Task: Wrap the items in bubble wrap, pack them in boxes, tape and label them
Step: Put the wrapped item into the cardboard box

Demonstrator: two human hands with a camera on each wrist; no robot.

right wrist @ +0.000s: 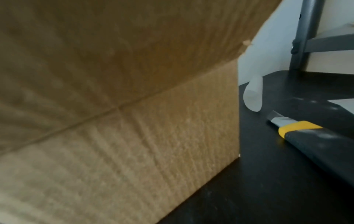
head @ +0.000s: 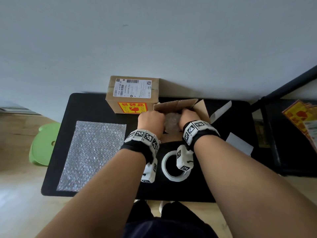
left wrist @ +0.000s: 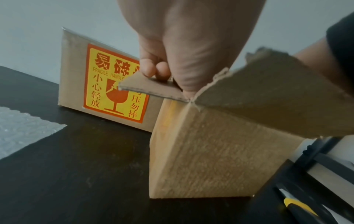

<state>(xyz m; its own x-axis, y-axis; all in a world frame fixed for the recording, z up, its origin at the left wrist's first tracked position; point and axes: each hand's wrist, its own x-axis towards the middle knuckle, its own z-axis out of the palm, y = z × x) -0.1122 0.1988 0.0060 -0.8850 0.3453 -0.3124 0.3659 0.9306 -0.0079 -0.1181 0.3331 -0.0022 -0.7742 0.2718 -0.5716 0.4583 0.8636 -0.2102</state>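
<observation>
We judge this the packing step. Our left hand (head: 151,121) and right hand (head: 187,117) both clasp the bubble-wrapped bundle (head: 171,123), lowering it into the open box (left wrist: 210,151) on the table (head: 109,194). Next we would release, fold the flaps, then reach for the tape roll (head: 169,176).

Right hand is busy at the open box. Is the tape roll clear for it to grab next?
Probably yes. The tape roll lies flat on the mat just behind the right hand; only that arm's own wrist camera overhangs it. The hand must first let go of the bubble-wrapped item.
</observation>
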